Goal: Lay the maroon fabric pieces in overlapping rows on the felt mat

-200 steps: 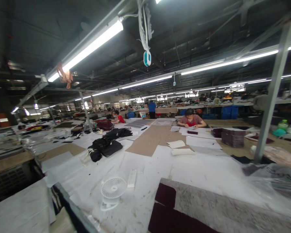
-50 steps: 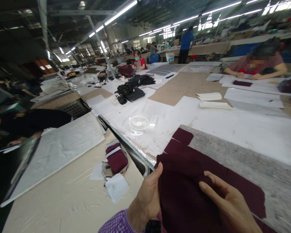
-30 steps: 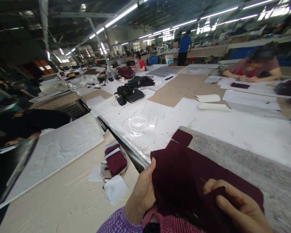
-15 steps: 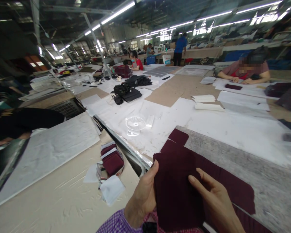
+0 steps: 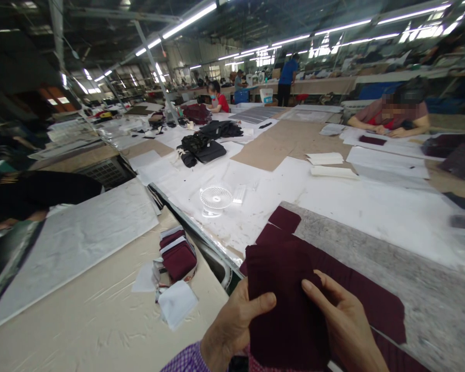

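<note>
Both hands hold a dark maroon fabric piece (image 5: 284,320) up in front of me, over the near edge of the table. My left hand (image 5: 236,320) grips its left side, thumb lying across the front and fingers hidden behind. On the right side my right hand (image 5: 343,310) pinches the cloth between thumb and fingers. Beyond it, more maroon fabric panels (image 5: 364,289) lie on a grey mottled sheet (image 5: 430,279). A smaller maroon piece (image 5: 284,219) rests at their far end.
A bundle of maroon and white cut pieces (image 5: 178,258) lies on the cream-covered table (image 5: 81,310) at left. A small white fan (image 5: 216,198) stands on the white tabletop (image 5: 256,181). Farther off are black folded fabric (image 5: 211,152) and a person (image 5: 395,111) leaning over the table.
My left thumb has moved from the upper left edge of the cloth down and inward across its front. My right hand keeps about the same hold.
</note>
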Action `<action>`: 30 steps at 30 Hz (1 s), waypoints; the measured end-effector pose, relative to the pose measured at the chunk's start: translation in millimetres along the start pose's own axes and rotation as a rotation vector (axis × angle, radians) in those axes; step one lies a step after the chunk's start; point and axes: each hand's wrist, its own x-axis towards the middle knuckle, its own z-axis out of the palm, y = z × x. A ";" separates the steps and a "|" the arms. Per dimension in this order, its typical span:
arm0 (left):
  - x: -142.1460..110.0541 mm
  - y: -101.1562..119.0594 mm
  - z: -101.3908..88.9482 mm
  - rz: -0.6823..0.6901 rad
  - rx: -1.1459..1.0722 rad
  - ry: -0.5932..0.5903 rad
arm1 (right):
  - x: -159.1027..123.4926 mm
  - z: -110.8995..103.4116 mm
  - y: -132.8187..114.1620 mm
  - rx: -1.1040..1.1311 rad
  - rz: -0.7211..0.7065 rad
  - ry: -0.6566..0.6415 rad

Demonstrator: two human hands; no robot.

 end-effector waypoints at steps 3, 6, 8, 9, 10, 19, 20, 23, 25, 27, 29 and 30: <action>0.3 0.5 3.9 -0.019 -0.031 0.105 | -0.7 1.5 -2.3 -0.099 -0.089 0.034; -2.6 6.3 5.3 -0.045 -0.017 0.163 | -1.6 0.8 -7.1 -0.189 -0.250 0.076; -5.7 10.4 3.7 -0.054 0.006 0.166 | -3.5 0.6 -11.4 -0.210 -0.270 0.042; -7.2 11.9 2.3 -0.058 0.018 0.157 | -4.7 0.6 -13.4 -0.218 -0.253 0.015; -8.5 12.9 0.6 -0.062 0.029 0.146 | -5.9 0.6 -15.0 -0.227 -0.234 -0.010; -12.5 14.0 -2.4 -0.047 0.054 0.197 | -10.9 -2.8 -11.6 -0.238 -0.194 -0.116; -12.6 14.3 -1.3 -0.044 0.058 0.203 | -11.1 -2.4 -11.7 -0.210 -0.192 -0.153; -12.6 15.3 1.8 -0.036 0.074 0.207 | -12.0 0.2 -13.6 -0.181 -0.223 -0.221; -12.5 15.7 3.6 -0.026 0.086 0.208 | -12.9 2.4 -14.8 -0.204 -0.232 -0.235; -12.6 15.5 5.2 -0.014 0.091 0.203 | -14.1 4.9 -15.3 -0.232 -0.226 -0.245; -12.7 14.7 6.7 -0.016 0.081 0.184 | -15.4 7.7 -15.4 -0.229 -0.203 -0.226; -12.6 14.1 7.3 -0.021 0.071 0.173 | -16.0 9.0 -15.3 -0.210 -0.183 -0.200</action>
